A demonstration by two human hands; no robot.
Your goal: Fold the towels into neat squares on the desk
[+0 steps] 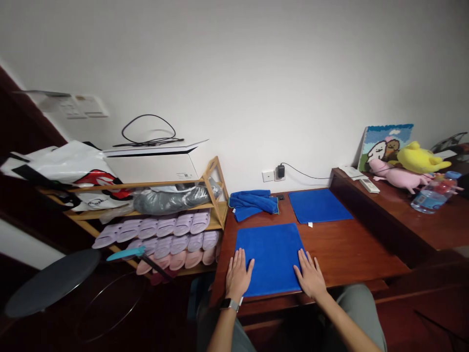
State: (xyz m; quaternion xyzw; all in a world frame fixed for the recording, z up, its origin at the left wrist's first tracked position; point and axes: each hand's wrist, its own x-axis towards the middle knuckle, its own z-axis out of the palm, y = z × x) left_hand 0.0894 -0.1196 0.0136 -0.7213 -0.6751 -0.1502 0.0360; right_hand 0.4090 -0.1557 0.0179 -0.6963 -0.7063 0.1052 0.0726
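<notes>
A blue cloth (273, 259) lies spread flat near the front edge of the wooden table (337, 252). My left hand (239, 276) rests on its left edge, fingers stretched out and pointing away from me. On the opposite edge lies my right hand (310, 276), also flat with the fingers spread. Neither hand grips anything. Farther back, a second blue cloth (318, 205) is laid out flat, with a small white tag at its near edge. Crumpled blue cloths (254, 203) sit in a loose pile at the back left of the table.
At left stands a wooden shoe rack (220, 210) with lilac and pink slippers and a white box (154, 164) on top. A raised desk at right holds plush toys (397, 176), a remote control (369, 186) and a plastic bottle (428, 198). A charger (281, 170) is plugged into the wall.
</notes>
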